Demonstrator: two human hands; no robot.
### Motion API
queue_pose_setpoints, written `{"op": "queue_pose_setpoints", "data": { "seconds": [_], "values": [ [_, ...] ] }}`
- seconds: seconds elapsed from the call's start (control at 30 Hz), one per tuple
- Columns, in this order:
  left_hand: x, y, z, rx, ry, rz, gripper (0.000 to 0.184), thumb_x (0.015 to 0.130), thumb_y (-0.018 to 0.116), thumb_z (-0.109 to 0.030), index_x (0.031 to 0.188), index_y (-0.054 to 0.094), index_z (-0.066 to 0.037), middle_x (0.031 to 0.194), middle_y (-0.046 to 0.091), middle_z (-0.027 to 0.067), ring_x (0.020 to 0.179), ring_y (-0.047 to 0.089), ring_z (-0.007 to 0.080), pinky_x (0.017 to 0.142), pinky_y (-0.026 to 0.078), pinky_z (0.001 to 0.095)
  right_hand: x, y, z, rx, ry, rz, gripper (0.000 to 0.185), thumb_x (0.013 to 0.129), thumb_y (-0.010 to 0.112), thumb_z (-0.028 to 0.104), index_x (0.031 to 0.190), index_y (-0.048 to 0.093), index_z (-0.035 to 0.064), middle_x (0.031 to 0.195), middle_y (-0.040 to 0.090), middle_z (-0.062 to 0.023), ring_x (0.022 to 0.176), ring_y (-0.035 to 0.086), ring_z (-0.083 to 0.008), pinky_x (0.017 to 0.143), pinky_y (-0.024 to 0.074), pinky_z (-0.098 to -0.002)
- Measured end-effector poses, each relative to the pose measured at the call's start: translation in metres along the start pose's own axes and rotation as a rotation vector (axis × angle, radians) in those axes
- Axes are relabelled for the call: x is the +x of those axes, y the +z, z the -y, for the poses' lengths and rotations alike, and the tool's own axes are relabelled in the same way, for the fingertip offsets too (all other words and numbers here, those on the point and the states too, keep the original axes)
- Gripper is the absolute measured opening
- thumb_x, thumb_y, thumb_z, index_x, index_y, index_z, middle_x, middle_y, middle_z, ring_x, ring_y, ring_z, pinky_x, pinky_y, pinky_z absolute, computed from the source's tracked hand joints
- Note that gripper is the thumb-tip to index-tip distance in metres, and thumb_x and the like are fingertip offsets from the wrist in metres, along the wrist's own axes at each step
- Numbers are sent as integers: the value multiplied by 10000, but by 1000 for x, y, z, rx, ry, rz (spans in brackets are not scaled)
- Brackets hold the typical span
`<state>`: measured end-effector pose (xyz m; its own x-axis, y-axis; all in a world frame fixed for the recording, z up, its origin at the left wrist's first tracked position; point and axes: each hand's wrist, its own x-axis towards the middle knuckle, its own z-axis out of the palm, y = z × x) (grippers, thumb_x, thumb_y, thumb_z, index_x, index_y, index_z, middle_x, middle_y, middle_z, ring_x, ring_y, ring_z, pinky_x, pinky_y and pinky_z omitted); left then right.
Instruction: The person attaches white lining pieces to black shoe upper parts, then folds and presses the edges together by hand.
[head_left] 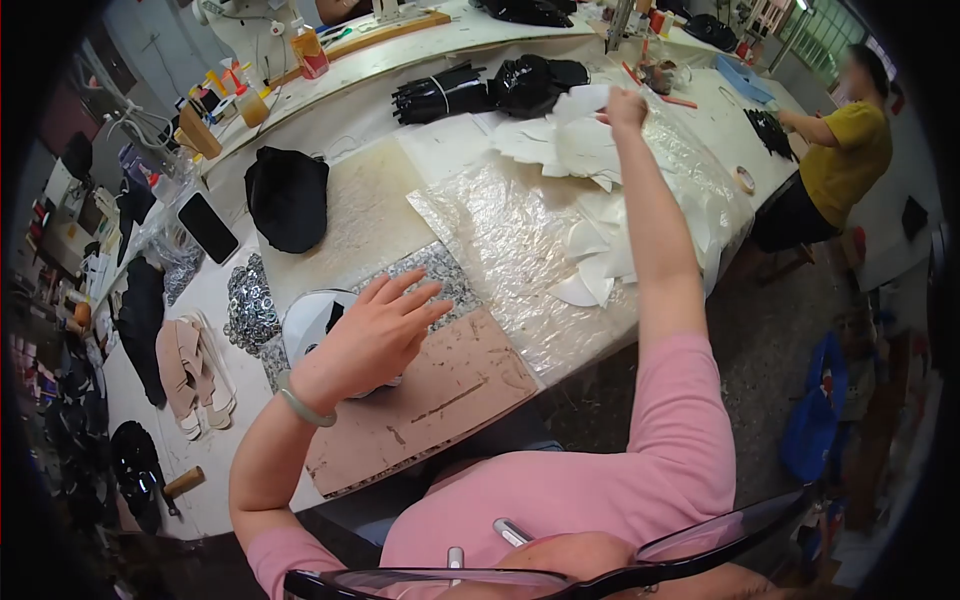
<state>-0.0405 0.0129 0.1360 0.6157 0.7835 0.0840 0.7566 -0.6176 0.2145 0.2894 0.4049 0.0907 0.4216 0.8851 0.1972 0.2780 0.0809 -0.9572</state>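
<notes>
My left hand [375, 335] is open, its fingers spread above a round white-rimmed object [303, 318]; the palm hides most of that object, and I cannot tell whether they touch. Under it lie a speckled stone slab [448, 278] and a worn pinkish-brown board [440, 405]. Stretched far forward, my right hand [627, 110] is closed at the edge of a pile of white cut pieces [545, 145]. A white sheet-like piece [583, 101] shows at its fingers, apparently pinched. Loose white pieces [585, 285] lie nearer me on clear plastic film [500, 250].
Left lie a black cap-shaped piece [287, 200], a phone [208, 226], a heap of metal rings [252, 305], beige cut pieces [187, 370] and a hammer [183, 482]. Glossy black bundles [440, 93] lie behind. A person in a yellow top [848, 150] works at the right.
</notes>
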Motion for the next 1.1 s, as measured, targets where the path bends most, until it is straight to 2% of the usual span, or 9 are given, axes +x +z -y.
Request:
{"op": "queue_pose_setpoints", "data": {
  "seconds": [0.13,0.27,0.4,0.6,0.63,0.73,0.77,0.87,1.1],
  "values": [
    [14,3,-5,-337,-55,-237,328,852,609,-71,1179,598,-57,1265,561,137,1222,479,318,1015,395,418,-28,-26,4,409,153,124,261,859,505,156,811,641,-60,747,672,-129,626,681,-194,512,563,-291],
    [65,19,-6,-348,-30,-352,317,866,600,-95,1179,599,-47,1225,591,145,1149,535,313,978,430,392,-45,2,-24,18,-208,257,274,854,529,210,813,676,-18,676,677,-99,546,645,-147,498,524,-282],
    [136,53,19,-263,-65,-307,350,875,602,-167,1195,579,-26,1220,588,170,1141,540,325,949,448,391,-80,25,-24,-299,-555,537,203,764,637,210,842,681,28,760,681,-133,749,669,-232,702,519,-337],
    [219,86,81,-494,-498,-287,474,869,617,-279,1229,541,21,1224,568,225,1166,507,359,974,425,392,-87,24,-64,-443,-443,1088,319,750,732,267,979,707,46,855,713,-131,788,681,-268,751,527,-337],
    [229,96,93,-527,-537,-312,492,868,619,-292,1233,536,28,1234,560,232,1176,493,371,977,421,400,-84,19,-63,-511,-306,944,335,748,735,236,1021,693,47,971,695,-131,909,650,-268,836,509,-334],
    [252,125,116,-134,-468,-472,446,855,630,-271,1175,568,33,1128,598,206,1173,476,375,919,469,435,-52,16,-88,-727,-543,510,432,737,744,251,1116,653,64,1180,611,-140,1105,549,-293,937,462,-346],
    [258,130,121,-99,-445,-445,419,850,637,-279,1150,593,10,1117,598,192,1174,467,378,913,471,439,-41,19,-96,-753,-491,527,546,735,748,266,1213,583,61,1299,514,-145,1226,427,-330,1011,403,-384],
    [270,137,130,-50,-390,-339,346,844,648,-294,1086,655,-47,1104,597,168,1167,459,384,905,467,445,-28,30,-108,-781,-457,567,592,752,733,308,1235,548,21,1333,484,-157,1260,399,-334,1036,378,-410],
    [315,153,154,-222,-356,-246,232,808,665,-267,870,684,-45,947,625,122,917,595,314,798,483,397,-39,40,-138,-939,-483,727,615,941,461,330,1428,279,3,1531,195,-183,1426,153,-335,1145,174,-469]
  ]
}}
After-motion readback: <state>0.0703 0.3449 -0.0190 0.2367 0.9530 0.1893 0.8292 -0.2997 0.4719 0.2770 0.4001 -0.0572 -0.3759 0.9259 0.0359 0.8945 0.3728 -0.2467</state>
